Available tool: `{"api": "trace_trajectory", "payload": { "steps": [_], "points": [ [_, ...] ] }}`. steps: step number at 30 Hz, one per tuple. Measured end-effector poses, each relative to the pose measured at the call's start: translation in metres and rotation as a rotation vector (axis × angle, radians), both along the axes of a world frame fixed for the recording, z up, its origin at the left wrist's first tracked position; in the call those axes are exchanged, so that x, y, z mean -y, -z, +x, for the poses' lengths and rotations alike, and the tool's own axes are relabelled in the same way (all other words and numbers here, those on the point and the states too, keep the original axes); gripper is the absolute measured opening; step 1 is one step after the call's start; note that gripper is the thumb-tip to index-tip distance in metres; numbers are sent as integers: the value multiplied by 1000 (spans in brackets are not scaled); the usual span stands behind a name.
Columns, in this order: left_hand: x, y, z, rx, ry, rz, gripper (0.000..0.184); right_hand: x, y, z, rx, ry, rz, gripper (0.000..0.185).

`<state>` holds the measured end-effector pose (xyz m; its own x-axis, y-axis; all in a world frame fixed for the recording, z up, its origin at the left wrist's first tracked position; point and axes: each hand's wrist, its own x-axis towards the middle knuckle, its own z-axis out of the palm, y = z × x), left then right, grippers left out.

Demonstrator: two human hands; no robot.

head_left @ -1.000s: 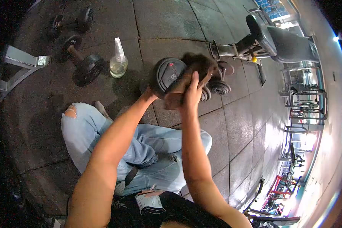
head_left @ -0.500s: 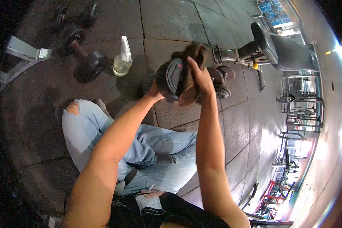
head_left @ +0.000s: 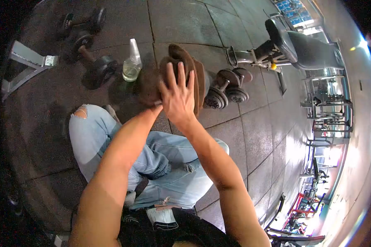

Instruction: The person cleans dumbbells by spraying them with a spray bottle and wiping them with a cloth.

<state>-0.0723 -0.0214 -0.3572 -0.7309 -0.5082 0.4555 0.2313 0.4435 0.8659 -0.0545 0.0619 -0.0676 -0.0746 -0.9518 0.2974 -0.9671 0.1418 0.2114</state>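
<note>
A brown cloth [head_left: 198, 82] is draped over the end of a dumbbell, which it almost wholly hides in front of me. My right hand [head_left: 178, 92] lies flat on the cloth with its fingers spread, pressing it against the dumbbell's end. My left hand [head_left: 158, 103] is mostly hidden under the cloth and the dumbbell; only the part by the wrist shows, and it bears the dumbbell from below. Just left of the cloth, a clear spray bottle [head_left: 132, 71] with a white top stands on the floor, holding pale liquid.
Black dumbbells [head_left: 101, 68] lie on the dark rubber floor at the upper left, near a grey metal frame leg [head_left: 29, 61]. Plate dumbbells [head_left: 216, 98] lie to the right, before a padded bench [head_left: 313, 49]. My crossed legs in ripped jeans [head_left: 173, 156] are below my arms.
My right hand has gone from gripping the cloth at the dumbbell's right side to lying flat over its end. The cloth now covers the dumbbell's face, and both have shifted left.
</note>
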Motion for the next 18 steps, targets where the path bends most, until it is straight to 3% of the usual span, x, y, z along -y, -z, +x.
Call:
{"api": "trace_trajectory", "payload": {
  "steps": [2,7,8,9,11,13,14,15,17,18],
  "points": [
    [-6,0,11,5,26,-3,84,-27,14,-7,38,-103,-122,46],
    [-11,-12,29,56,35,-27,84,-54,53,-20,72,-72,-363,48],
    [-22,-13,53,67,29,-27,84,-52,62,-18,195,-1,-527,48],
    [-26,-26,14,78,21,-24,84,-48,71,-18,321,71,-686,49],
    [-11,-30,0,108,15,-13,84,-29,75,-6,291,136,-764,53],
    [-6,-37,-16,147,13,-1,84,-4,51,18,1799,-34,-1567,57],
    [-12,-35,-9,166,12,5,84,-11,83,2,1454,89,-1387,57],
    [-10,-36,-12,186,10,13,84,-17,73,-8,1260,419,-1253,58],
    [-13,-43,-29,224,6,35,84,-15,53,-37,1850,381,-1469,61],
    [-14,-45,-35,242,3,46,84,-21,52,-60,1943,423,-1291,60]
  ]
}}
